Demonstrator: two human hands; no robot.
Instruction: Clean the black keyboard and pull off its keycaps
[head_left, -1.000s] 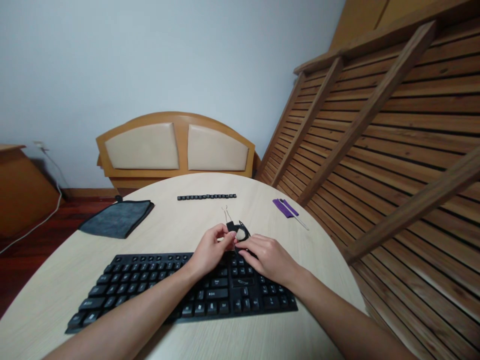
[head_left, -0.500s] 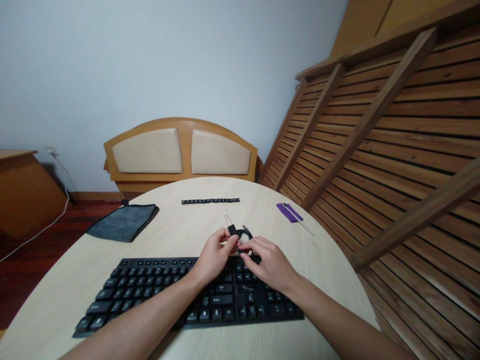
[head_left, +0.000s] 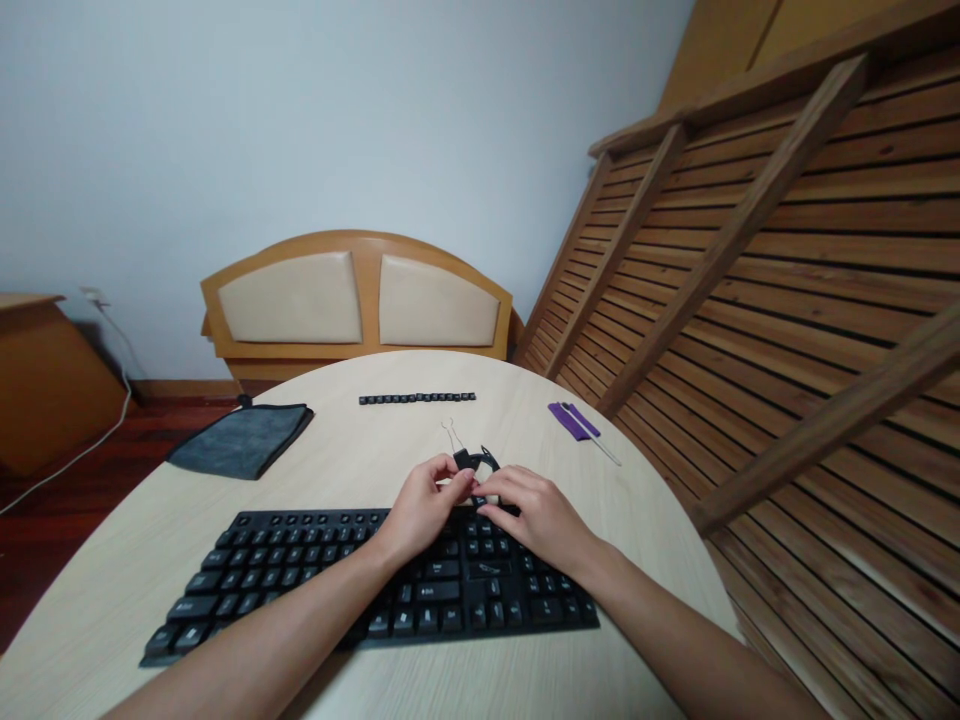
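A wire keycap puller with a black handle is pinched in my left hand, its two thin wire prongs pointing up and away. My right hand meets it, thumb and fingers closed together beside the left fingertips; what they grip is too small or hidden to name. Both hands are over the upper right part of a black keyboard, and my forearms cover some of its keys. Just behind the fingers curves a black cable.
Across the round table lies a row of small black keycaps. To the left is a folded grey cloth. On the right, a thin brush-like stick rests on a purple cloth. Wooden slats lean close by.
The view has shifted slightly. My hands stay together over the keyboard with the keycap puller in the left one, their fingers barely moved.
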